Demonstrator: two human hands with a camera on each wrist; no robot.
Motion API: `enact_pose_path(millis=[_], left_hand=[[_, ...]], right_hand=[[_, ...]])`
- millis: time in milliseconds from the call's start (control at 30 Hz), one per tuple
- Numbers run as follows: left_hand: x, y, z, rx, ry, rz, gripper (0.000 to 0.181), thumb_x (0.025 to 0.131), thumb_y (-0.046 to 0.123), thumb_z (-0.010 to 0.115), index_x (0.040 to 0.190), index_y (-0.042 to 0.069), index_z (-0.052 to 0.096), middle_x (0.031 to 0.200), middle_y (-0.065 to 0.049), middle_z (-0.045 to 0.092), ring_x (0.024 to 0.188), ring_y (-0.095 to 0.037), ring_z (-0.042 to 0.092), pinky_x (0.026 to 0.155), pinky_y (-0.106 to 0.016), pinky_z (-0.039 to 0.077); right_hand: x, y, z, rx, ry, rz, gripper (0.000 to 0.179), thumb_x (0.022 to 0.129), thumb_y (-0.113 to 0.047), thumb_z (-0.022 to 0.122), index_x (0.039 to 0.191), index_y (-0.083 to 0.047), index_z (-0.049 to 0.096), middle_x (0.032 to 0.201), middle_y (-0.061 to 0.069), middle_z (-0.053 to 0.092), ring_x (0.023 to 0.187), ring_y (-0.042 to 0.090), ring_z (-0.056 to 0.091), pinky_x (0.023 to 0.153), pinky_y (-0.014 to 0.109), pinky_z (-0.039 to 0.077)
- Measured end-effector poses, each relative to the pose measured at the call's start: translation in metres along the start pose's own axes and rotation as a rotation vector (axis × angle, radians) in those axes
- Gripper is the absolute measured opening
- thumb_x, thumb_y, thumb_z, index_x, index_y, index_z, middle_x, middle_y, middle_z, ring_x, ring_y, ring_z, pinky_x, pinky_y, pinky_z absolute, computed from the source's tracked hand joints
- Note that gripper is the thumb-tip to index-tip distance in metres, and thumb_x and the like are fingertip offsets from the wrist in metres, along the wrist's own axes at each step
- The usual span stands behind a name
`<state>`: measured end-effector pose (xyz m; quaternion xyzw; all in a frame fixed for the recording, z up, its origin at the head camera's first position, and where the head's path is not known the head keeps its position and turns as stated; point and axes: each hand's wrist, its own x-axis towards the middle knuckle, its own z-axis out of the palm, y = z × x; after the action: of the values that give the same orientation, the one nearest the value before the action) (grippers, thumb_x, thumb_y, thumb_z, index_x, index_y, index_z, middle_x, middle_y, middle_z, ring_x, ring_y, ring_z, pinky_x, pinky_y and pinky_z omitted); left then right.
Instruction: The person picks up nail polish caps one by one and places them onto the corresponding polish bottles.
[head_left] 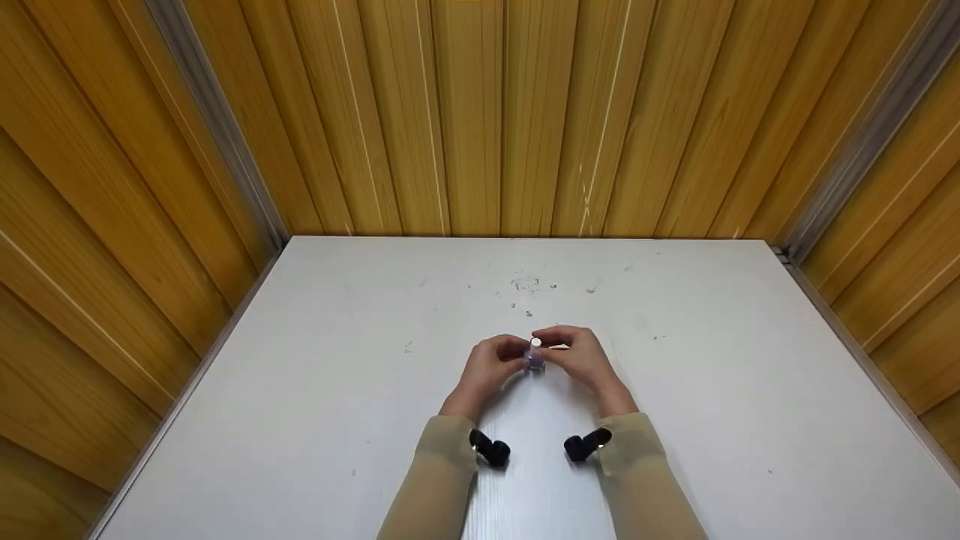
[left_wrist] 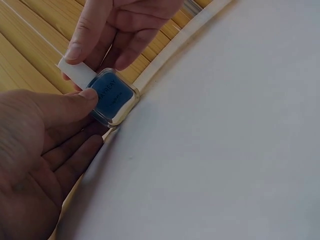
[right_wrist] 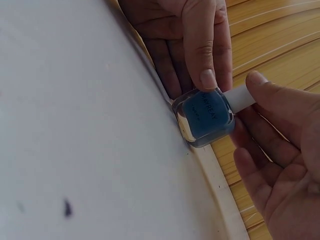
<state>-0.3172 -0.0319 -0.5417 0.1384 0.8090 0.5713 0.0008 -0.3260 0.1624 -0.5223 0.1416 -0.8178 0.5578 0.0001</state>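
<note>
A small square glass bottle of blue nail polish (left_wrist: pixel 114 97) with a white cap (left_wrist: pixel 77 73) is between my two hands, close over the table. My left hand (head_left: pixel 488 367) pinches the glass body, its thumb (left_wrist: pixel 75 104) lying on the front face near the shoulder. My right hand (head_left: pixel 583 360) grips the white cap between thumb and fingers, as the right wrist view shows with the cap (right_wrist: pixel 240 98) seated on the bottle (right_wrist: pixel 202 117). Dark lettering runs across the front of the glass. The back of the bottle is hidden by the left fingers.
Under the hands spreads a white table (head_left: pixel 300 390) with small dark marks (head_left: pixel 527 285) toward its back. Yellow wood-look panels (head_left: pixel 465 120) wall it at the back and both sides. A black wrist camera (head_left: pixel 491 448) sits on the left sleeve, another camera (head_left: pixel 586 445) on the right.
</note>
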Motion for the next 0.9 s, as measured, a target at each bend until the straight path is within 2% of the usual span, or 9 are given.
enact_pose_path(millis=[100, 200, 367, 500, 600, 667, 767, 900], left_hand=[[0.000, 0.001, 0.000, 0.005, -0.009, -0.012, 0.026, 0.090, 0.001, 0.077, 0.116, 0.004, 0.074, 0.114, -0.012, 0.077, 0.109, -0.024, 0.073, 0.096, -0.034, 0.059], [0.000, 0.001, -0.002, 0.000, -0.029, -0.021, 0.029, 0.091, 0.002, 0.075, 0.120, 0.004, 0.073, 0.118, -0.013, 0.076, 0.113, -0.025, 0.072, 0.100, -0.036, 0.057], [0.000, 0.000, -0.009, -0.027, -0.046, -0.012, 0.029, 0.097, 0.005, 0.068, 0.125, 0.002, 0.069, 0.122, -0.014, 0.074, 0.116, -0.028, 0.070, 0.105, -0.040, 0.054], [0.003, -0.002, -0.015, -0.077, -0.007, -0.012, 0.029, 0.101, 0.009, 0.062, 0.127, -0.003, 0.067, 0.120, -0.017, 0.075, 0.114, -0.029, 0.071, 0.101, -0.039, 0.056], [0.007, 0.000, -0.019, -0.133, 0.062, -0.058, 0.032, 0.106, 0.018, 0.057, 0.129, -0.004, 0.065, 0.121, -0.017, 0.074, 0.115, -0.030, 0.070, 0.098, -0.037, 0.058], [0.011, 0.004, -0.021, -0.154, 0.122, -0.102, 0.036, 0.108, 0.025, 0.054, 0.131, -0.001, 0.065, 0.123, -0.016, 0.074, 0.119, -0.029, 0.069, 0.099, -0.037, 0.058], [0.019, 0.015, -0.026, -0.124, 0.210, -0.141, 0.040, 0.109, 0.032, 0.052, 0.134, 0.004, 0.063, 0.131, -0.013, 0.071, 0.129, -0.028, 0.063, 0.108, -0.040, 0.053], [0.035, 0.036, -0.037, 0.075, 0.254, -0.099, 0.053, 0.108, 0.041, 0.050, 0.149, 0.008, 0.051, 0.153, -0.015, 0.054, 0.148, -0.033, 0.044, 0.123, -0.047, 0.037]], right_hand=[[0.000, 0.000, 0.000, -0.011, 0.014, 0.004, 0.030, 0.089, -0.014, 0.080, 0.116, 0.000, 0.076, 0.113, 0.018, 0.077, 0.102, 0.017, 0.071, 0.087, 0.021, 0.054], [-0.001, -0.004, 0.000, -0.017, 0.037, 0.009, 0.028, 0.093, -0.017, 0.077, 0.116, -0.001, 0.076, 0.112, 0.016, 0.078, 0.102, 0.013, 0.069, 0.092, 0.025, 0.052], [0.002, 0.001, -0.002, 0.050, 0.098, 0.060, 0.032, 0.101, -0.025, 0.067, 0.122, -0.001, 0.073, 0.115, 0.013, 0.077, 0.100, 0.014, 0.071, 0.092, 0.029, 0.054], [0.003, 0.000, -0.006, 0.101, 0.131, 0.114, 0.042, 0.105, -0.033, 0.059, 0.130, 0.001, 0.068, 0.123, 0.014, 0.075, 0.109, 0.024, 0.072, 0.098, 0.043, 0.056], [0.007, 0.000, -0.011, 0.108, 0.144, 0.129, 0.049, 0.107, -0.038, 0.055, 0.139, -0.001, 0.061, 0.135, 0.017, 0.068, 0.121, 0.031, 0.067, 0.105, 0.052, 0.052], [0.011, -0.002, -0.016, 0.089, 0.143, 0.135, 0.055, 0.107, -0.041, 0.054, 0.148, -0.003, 0.052, 0.146, 0.019, 0.060, 0.131, 0.036, 0.060, 0.111, 0.054, 0.048], [0.019, -0.009, -0.028, 0.015, 0.128, 0.146, 0.069, 0.107, -0.048, 0.051, 0.161, -0.009, 0.032, 0.164, 0.019, 0.037, 0.146, 0.039, 0.045, 0.119, 0.057, 0.039], [0.033, -0.028, -0.047, -0.112, 0.118, 0.163, 0.087, 0.104, -0.059, 0.046, 0.167, -0.017, 0.005, 0.174, 0.018, 0.001, 0.159, 0.045, 0.012, 0.126, 0.066, 0.017]])
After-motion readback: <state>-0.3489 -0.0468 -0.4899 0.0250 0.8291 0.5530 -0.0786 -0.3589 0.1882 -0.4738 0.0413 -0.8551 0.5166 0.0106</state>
